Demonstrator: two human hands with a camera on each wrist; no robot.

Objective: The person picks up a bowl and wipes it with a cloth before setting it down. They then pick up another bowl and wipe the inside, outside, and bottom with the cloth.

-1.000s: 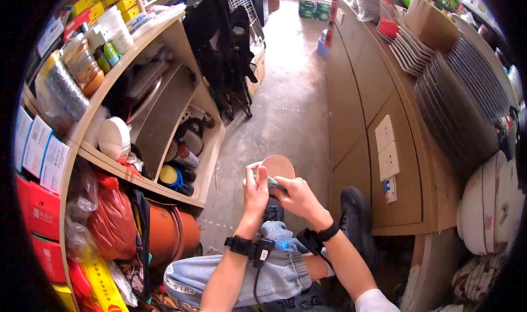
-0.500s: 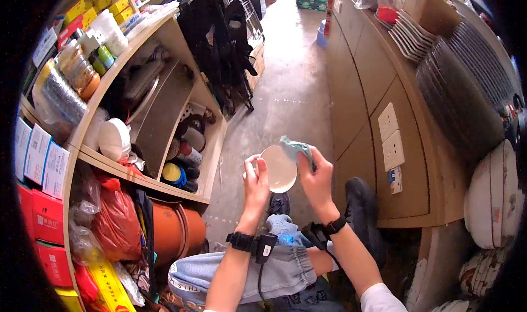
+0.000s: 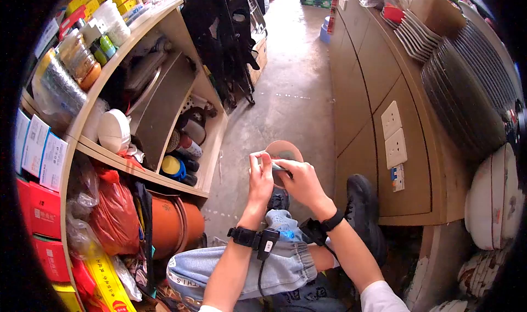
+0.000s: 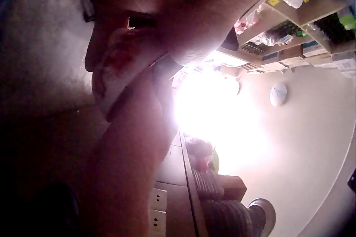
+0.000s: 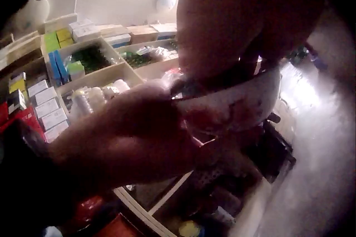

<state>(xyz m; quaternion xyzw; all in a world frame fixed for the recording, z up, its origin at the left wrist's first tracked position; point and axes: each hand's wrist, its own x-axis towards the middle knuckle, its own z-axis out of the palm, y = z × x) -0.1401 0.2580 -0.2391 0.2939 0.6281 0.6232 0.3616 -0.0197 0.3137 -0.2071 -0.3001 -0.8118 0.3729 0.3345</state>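
My left hand grips a small round bowl by its left side, above the lower legs. The bowl's outside shows white with a reddish pattern in the right wrist view. In front of it, my right hand pinches a pale green cloth against the near part of the bowl. Most of the cloth is hidden by the fingers. The two hands almost meet, and together they cover the bowl's lower part. Both wrist views are dark around the hands.
A wooden shelf unit with jars, boxes and bags stands on the left, an orange pot below it. On the right is a brown cabinet with sockets and stacked plates. Grey floor runs between them; black shoes stand close below.
Half a second ago the bowl's inside faced up and the right hand held the cloth at its right rim. Now the bowl is tilted, and the right hand has moved left, close to the left hand.
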